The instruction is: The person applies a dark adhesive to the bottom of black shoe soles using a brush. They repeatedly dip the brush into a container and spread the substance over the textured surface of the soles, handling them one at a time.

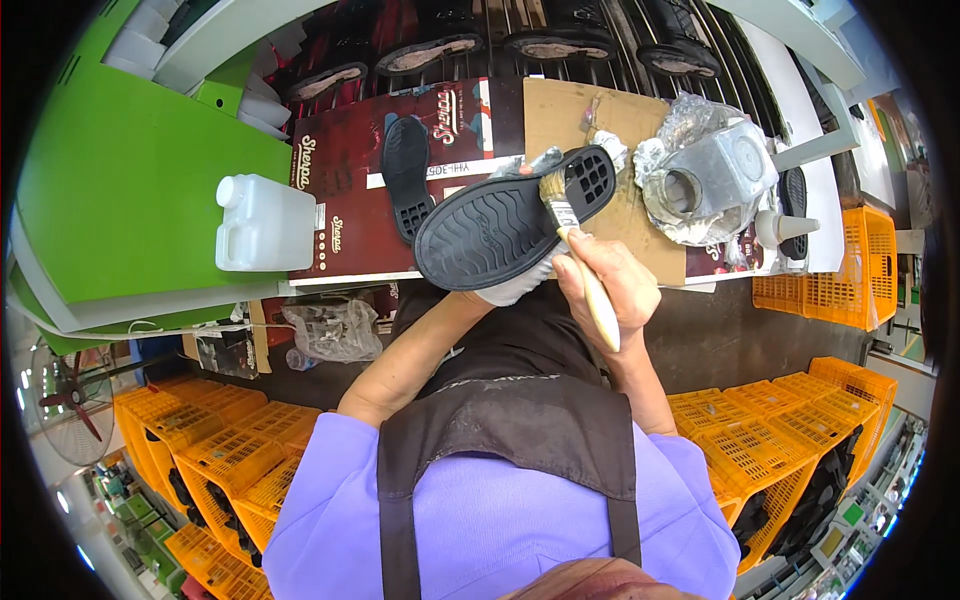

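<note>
A black shoe sole [490, 228], tread side up, is held over the front edge of the bench. My left hand [515, 287], in a whitish glove, grips it from beneath, so most of its fingers are hidden. Closed around the wooden handle of a flat paintbrush [597, 300] is my bare right hand [618, 285]. The brush's bristles touch the sole's edge near the heel grid. Another black sole [405, 165] lies on the dark red cardboard to the left. On the right, a cut-open clear plastic jug [718, 170] lies on its side on crumpled plastic film.
A white jerrycan [265, 225] stands at the left by a green panel [150, 180]. A nozzle bottle [785, 230] lies at the right. Shoes [430, 55] line a roller rack at the back. Orange crates [840, 265] stand at the right and behind me on both sides.
</note>
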Motion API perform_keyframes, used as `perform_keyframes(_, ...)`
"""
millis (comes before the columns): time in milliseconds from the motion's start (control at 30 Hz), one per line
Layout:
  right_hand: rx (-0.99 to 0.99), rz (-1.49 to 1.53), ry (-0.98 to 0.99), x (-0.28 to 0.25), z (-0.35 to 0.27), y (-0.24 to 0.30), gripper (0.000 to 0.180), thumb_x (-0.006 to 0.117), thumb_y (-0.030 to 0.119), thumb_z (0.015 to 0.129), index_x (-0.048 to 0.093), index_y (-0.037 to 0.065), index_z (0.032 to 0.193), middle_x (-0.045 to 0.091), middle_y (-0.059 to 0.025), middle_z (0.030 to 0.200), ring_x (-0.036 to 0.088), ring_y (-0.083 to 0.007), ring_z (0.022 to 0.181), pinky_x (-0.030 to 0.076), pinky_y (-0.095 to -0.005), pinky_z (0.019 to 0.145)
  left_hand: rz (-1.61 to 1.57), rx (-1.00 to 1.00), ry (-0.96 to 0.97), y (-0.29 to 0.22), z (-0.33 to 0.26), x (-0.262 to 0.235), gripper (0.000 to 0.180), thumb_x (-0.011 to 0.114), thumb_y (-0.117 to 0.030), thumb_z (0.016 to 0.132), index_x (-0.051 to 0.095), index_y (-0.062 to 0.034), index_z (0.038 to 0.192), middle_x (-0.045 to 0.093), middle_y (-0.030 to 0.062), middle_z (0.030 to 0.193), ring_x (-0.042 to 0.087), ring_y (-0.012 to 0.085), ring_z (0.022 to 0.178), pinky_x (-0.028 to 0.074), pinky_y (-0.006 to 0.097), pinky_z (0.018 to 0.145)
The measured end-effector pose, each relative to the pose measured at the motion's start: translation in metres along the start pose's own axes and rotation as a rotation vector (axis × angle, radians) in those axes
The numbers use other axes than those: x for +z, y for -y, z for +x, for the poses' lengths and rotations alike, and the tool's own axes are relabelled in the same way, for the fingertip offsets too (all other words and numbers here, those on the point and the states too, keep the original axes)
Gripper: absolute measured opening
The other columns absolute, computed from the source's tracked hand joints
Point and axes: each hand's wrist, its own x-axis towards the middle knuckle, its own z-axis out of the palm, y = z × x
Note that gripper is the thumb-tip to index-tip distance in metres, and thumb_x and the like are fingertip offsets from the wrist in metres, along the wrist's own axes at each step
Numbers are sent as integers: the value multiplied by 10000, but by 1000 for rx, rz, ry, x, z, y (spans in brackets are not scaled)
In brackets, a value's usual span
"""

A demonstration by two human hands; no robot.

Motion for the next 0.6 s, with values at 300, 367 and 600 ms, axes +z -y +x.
perform_keyframes(300, 5, 1, 43, -1, 2, 9, 251, 761, 69, 712, 622, -34, 895, 641, -127, 711, 615, -227, 560, 490, -287, 507, -665, -257, -55, 7, -13, 4, 847, 721, -214, 764, 220, -1, 1412, 339, 155, 1421, 332, 258, 1320, 172, 410, 1113)
perform_keyframes(367, -5, 14, 25, -1, 1, 5, 253, 765, 63, 710, 622, -36, 893, 639, -136, 708, 613, -231, 554, 489, -293, 501, -796, -279, -106, 7, -10, 7, 836, 725, -225, 758, 245, -2, 1405, 347, 157, 1416, 327, 261, 1322, 172, 408, 1114)
perform_keyframes(600, 7, 43, 19, 2, 4, 2, 222, 740, 55, 725, 619, -33, 889, 646, -145, 720, 621, -230, 560, 490, -286, 505, -319, -73, -39, 8, -4, 2, 770, 658, -355, 819, 279, -14, 1396, 356, 141, 1410, 325, 275, 1316, 210, 408, 1097)
